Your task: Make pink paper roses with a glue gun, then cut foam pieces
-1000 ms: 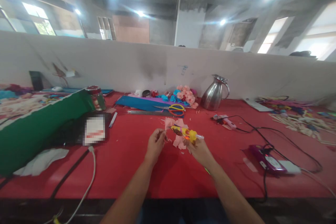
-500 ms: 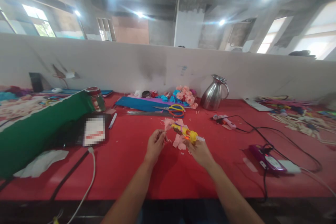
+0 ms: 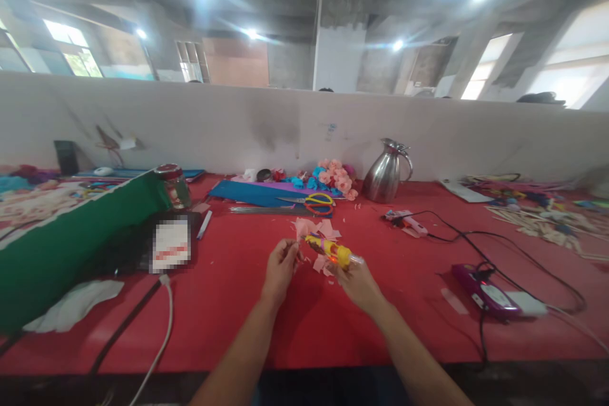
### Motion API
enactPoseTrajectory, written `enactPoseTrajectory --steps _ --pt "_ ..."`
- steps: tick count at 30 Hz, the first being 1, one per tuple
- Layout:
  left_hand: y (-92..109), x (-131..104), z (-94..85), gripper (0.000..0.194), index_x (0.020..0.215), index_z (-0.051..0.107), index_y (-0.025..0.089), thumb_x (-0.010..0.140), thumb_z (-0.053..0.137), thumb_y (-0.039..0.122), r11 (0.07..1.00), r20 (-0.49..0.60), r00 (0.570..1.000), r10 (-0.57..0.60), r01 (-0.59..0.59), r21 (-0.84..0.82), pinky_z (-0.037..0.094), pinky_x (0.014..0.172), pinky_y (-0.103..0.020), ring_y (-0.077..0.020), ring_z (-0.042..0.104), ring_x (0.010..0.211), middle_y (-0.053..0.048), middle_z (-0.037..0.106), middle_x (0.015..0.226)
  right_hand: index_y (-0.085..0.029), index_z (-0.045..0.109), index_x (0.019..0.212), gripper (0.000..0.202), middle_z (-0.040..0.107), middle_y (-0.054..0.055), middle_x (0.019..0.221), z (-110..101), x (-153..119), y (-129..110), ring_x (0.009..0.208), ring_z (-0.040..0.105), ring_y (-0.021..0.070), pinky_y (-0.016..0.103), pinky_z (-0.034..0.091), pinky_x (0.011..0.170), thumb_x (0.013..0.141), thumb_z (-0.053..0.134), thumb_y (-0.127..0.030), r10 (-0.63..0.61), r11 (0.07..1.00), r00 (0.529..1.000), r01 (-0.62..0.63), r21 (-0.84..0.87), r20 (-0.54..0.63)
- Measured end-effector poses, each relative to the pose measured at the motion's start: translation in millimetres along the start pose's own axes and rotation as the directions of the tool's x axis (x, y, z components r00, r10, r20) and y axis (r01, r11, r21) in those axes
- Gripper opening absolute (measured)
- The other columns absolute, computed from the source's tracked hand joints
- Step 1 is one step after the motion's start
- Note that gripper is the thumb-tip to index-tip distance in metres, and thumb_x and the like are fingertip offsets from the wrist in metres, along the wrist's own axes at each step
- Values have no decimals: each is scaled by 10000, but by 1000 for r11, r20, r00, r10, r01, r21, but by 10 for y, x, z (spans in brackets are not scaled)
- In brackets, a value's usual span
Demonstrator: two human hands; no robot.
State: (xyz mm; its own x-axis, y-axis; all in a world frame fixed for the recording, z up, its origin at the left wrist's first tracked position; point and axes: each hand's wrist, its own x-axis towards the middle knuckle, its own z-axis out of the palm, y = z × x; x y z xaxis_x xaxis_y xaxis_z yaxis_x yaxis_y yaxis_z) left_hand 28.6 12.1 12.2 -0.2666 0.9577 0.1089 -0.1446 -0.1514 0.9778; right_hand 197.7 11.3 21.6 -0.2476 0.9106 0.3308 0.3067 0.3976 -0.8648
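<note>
left hand, right hand close together over red bench

left fingertips pinched, contents unclear; right grips a yellow, clear-tailed tool, its tip now near the left fingers, seemingly in working reach, beside pink paper pieces.

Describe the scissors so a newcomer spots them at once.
On the red table, find the blue sheet lying toward the white wall, with pink flowers behind its right end. The scissors lie on that sheet's right part, blades pointing left. Their handle loops, one yellow and one orange-red, set them apart from the thin grey rods beside them.
</note>
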Motion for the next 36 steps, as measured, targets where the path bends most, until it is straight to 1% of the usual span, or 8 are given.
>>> enactPoseTrajectory --steps 7,14,19,22,25,28,32,36 --pt "-16 0 -13 287 728 536 174 713 618 449 1000 5 1000 2 -2 -10 246 386 -171 -49 359 396 55 517 544 -160 644 821 408 629 30 677 -66 -2 -40 603 552 150 236 446 558 820 483 -535 -47 999 997 45 -29 -55" --pt "-39 24 -31 271 774 536 177 716 633 424 997 -8 1000 3 -4 -79 259 392 -173 -50 365 399 58 529 552 -179 613 764 481 553 4 551 -147 -131 -133 493 485 129 221 409 476 817 429 -620 -59 994 995 51 -93 -86" --pt "-43 43 -52 263 777 562 180 679 687 388 981 -46 999 -23 14 -192 401 556 -193 -82 508 546 33 584 617 -204 588 728 417 561 2 567 -118 -236 -129 486 495 135 228 426 473 832 431 -576 -68 995 995 62 -73 -75" --pt "-50 54 -68 260 749 584 177 640 731 361 963 -63 998 -6 -11 -269 422 656 -200 -92 546 646 23 602 665 -214 572 698 392 581 10 595 -108 -299 -75 516 521 145 238 455 504 842 431 -551 -74 995 994 68 -76 -77" --pt "-71 64 -80 269 749 606 180 604 765 342 941 -75 997 -2 -24 -338 420 688 -198 -88 551 677 25 612 697 -221 597 745 371 622 25 661 -110 -346 -5 589 565 162 264 490 597 859 426 -530 -118 986 990 108 -124 -77" --pt "-89 73 -78 264 750 630 181 592 770 340 942 -83 997 4 -31 -335 431 700 -226 -109 568 695 11 631 708 -230 637 824 404 660 47 727 -103 -372 40 657 599 186 301 501 681 866 403 -557 -135 974 987 115 -197 -91" --pt "-79 80 -59 235 739 651 190 561 771 287 938 -75 997 13 -38 -344 441 766 -265 -152 607 790 -17 679 754 -227 662 817 481 688 71 780 -80 -386 61 719 633 206 335 500 744 873 352 -592 -159 953 982 126 -274 -101" --pt "-46 72 -41 163 676 654 189 545 740 236 943 -86 996 30 -56 -328 457 787 -303 -185 627 792 -34 698 728 -230 673 853 492 675 64 717 -84 -423 60 610 620 196 326 516 677 873 339 -591 -161 946 979 117 -303 -123"
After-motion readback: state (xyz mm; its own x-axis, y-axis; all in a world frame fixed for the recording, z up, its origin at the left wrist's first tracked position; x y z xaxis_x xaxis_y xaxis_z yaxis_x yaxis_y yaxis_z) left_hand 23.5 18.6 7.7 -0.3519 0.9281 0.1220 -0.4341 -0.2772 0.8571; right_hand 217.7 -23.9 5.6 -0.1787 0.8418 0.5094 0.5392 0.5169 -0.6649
